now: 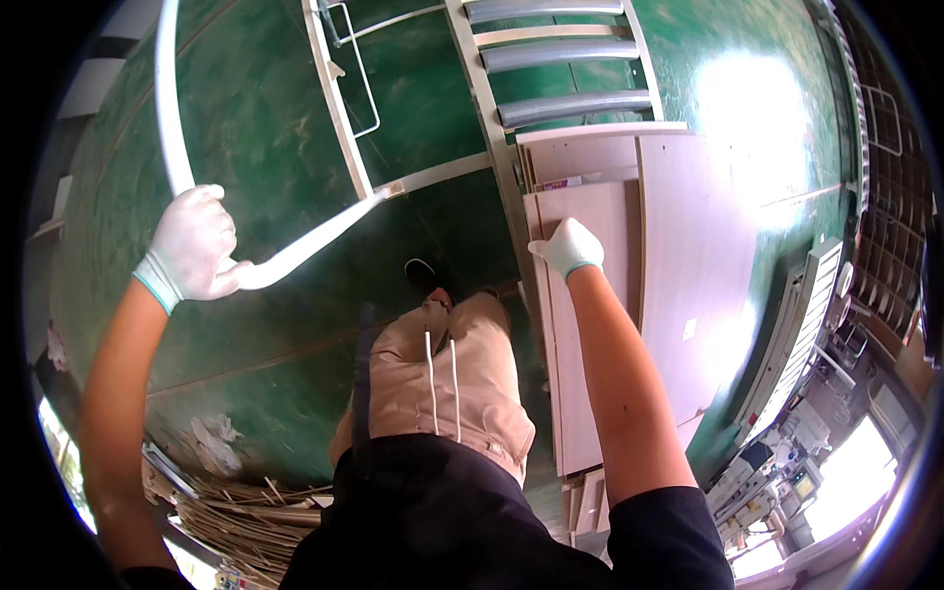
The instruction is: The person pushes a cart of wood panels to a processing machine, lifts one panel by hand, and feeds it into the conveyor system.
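My left hand (197, 244), in a white knit glove with a green cuff, is closed around a long white strip (310, 241). One length of the strip rises past the top edge of the view; the other bends below the hand and reaches a corner of a pale metal frame (423, 175). My right hand (570, 246), gloved the same way, is over a pale wood-grain panel (590, 354) on a stack. Its fingers are curled and its thumb points left; whatever may be inside them is hidden.
A roller conveyor (560, 54) stands ahead of the panel stack. Beside the stack lies a larger pale board (688, 236). Thin wooden strips (246, 521) are piled at lower left, near crumpled clear plastic (214, 442). A slatted metal rack (801, 324) and cluttered shelving (900, 216) line the right.
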`<state>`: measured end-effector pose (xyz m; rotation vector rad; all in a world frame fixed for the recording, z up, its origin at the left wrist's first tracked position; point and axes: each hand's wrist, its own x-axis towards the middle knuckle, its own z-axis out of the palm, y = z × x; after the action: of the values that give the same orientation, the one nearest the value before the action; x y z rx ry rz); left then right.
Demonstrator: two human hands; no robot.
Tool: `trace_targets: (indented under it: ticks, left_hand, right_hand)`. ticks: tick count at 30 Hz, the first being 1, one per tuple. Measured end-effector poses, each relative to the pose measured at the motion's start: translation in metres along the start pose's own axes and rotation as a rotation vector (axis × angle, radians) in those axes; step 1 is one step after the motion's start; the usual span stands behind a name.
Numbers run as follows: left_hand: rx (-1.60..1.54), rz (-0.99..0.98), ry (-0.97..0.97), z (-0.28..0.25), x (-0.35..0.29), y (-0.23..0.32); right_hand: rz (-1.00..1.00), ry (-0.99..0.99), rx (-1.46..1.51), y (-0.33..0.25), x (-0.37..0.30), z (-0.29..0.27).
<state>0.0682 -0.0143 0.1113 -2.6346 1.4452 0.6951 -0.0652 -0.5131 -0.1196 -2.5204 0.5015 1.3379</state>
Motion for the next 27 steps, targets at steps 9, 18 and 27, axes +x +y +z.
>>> trace_targets:
  ticks: [9, 18, 27]
  left_hand:
    - [-0.006, 0.174, 0.050, 0.001, 0.009, -0.019]
    - [-0.079, 0.150, 0.114, 0.009, 0.004, -0.016]
    - [-0.105, 0.117, 0.070, 0.000, 0.008, -0.015]
  right_hand:
    - [0.012, -0.011, 0.008, -0.053, 0.037, -0.062]
    - [-0.066, 0.004, 0.067, -0.099, 0.082, -0.110]
    - [-0.024, 0.017, 0.050, -0.153, 0.131, -0.167]
